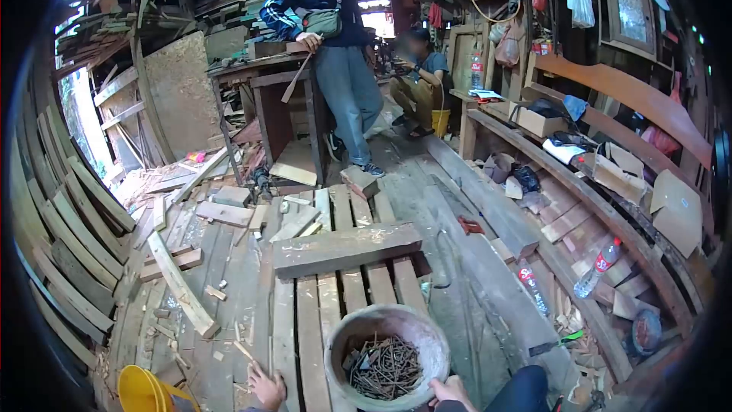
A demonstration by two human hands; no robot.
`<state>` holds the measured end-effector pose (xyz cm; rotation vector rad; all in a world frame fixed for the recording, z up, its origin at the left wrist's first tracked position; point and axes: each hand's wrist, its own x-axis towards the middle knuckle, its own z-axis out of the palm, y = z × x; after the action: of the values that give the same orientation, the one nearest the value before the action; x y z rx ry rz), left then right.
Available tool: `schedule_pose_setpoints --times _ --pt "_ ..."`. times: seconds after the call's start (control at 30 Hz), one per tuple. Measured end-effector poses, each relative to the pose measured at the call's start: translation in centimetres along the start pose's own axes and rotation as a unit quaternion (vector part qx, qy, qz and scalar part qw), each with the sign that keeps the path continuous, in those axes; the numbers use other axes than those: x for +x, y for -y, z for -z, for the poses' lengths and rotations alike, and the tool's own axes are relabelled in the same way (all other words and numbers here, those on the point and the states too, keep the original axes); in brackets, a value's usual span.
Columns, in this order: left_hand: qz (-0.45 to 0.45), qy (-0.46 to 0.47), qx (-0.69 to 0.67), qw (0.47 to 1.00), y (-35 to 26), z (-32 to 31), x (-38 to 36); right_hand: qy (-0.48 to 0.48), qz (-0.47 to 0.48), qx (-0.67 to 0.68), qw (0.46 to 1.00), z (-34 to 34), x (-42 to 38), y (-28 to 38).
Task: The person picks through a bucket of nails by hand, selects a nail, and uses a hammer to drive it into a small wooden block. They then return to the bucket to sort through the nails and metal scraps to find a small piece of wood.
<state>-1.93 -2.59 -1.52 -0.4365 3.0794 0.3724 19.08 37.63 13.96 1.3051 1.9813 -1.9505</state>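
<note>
A round grey basin [335,347] stands low in front of me on the slatted boards. Inside it lies a heap of rusty nails [383,366]. My right hand [451,392] is closed on the basin's right rim, thumb toward the inside. To the left of the basin, my left hand [267,390] rests low over the planks with its fingers stretched forward. A thin wood sliver [243,351] lies right at those fingertips. Yellow buckets [145,391] stand at the lower left, beyond my left hand.
A thick beam [347,248] lies across the boards ahead. Offcuts [183,290] and shavings litter the left floor. One person [343,69] leans on a workbench [263,69]; another [423,76] sits behind. Along the right runs a long bench [579,160], with plastic bottles [597,268] below.
</note>
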Motion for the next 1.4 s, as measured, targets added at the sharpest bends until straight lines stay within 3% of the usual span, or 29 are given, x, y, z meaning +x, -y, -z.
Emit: schedule_pose_setpoints --times 0.1,0.13,0.2,0.33,0.37,0.5,0.63,0.77,0.8,0.83,1.07,1.2,1.4 --pt "0.008 -0.009 -0.001 1.000 -0.2 -0.1 -0.3 0.023 0.058 -0.002 0.998 1.6 -0.9 0.0" --pt "-0.002 -0.009 -0.004 1.000 -0.4 0.0 -0.5 0.101 0.015 -0.068 0.992 2.9 -0.9 0.5" --pt "-0.017 -0.017 -0.008 1.000 -0.9 1.0 -0.8 0.148 0.033 -0.033 0.988 3.6 0.2 -0.6" --pt "-0.001 0.045 0.066 0.997 -0.8 1.0 -0.9 0.186 0.045 -0.010 0.982 6.9 -0.8 -2.2" --pt "-0.113 0.095 0.051 0.988 -0.6 2.7 -0.9 0.194 0.064 0.043 0.978 7.9 -1.2 -3.0" --pt "-0.180 0.195 0.019 0.964 -8.0 7.6 0.8 0.182 0.092 0.151 0.967 11.1 -1.8 -9.2" --pt "-0.101 0.349 -0.176 0.915 -18.5 11.4 -0.6 0.166 0.057 0.128 0.976 13.7 -2.7 -15.3" --pt "-0.053 0.436 -0.276 0.855 -23.7 12.0 -1.9 0.145 0.115 0.220 0.958 14.9 -3.0 -16.6" --pt "-0.149 0.268 -0.116 0.945 -22.9 9.1 -0.2 0.141 0.132 0.214 0.958 15.0 -3.2 -16.8" --pt "-0.234 0.130 0.080 0.960 -22.6 8.1 1.0 0.137 0.147 0.207 0.958 15.0 -3.5 -16.8" --pt "-0.179 0.153 0.059 0.970 -21.1 10.0 -1.8 0.081 0.196 0.241 0.947 15.0 -5.4 -17.4" --pt "-0.203 0.128 0.005 0.971 -17.3 9.0 -3.2 0.079 0.209 0.231 0.947 15.4 -5.6 -17.3" --pt "-0.060 0.260 -0.103 0.958 -17.5 15.0 -13.7 0.101 0.201 0.236 0.945 15.5 -5.6 -17.3"
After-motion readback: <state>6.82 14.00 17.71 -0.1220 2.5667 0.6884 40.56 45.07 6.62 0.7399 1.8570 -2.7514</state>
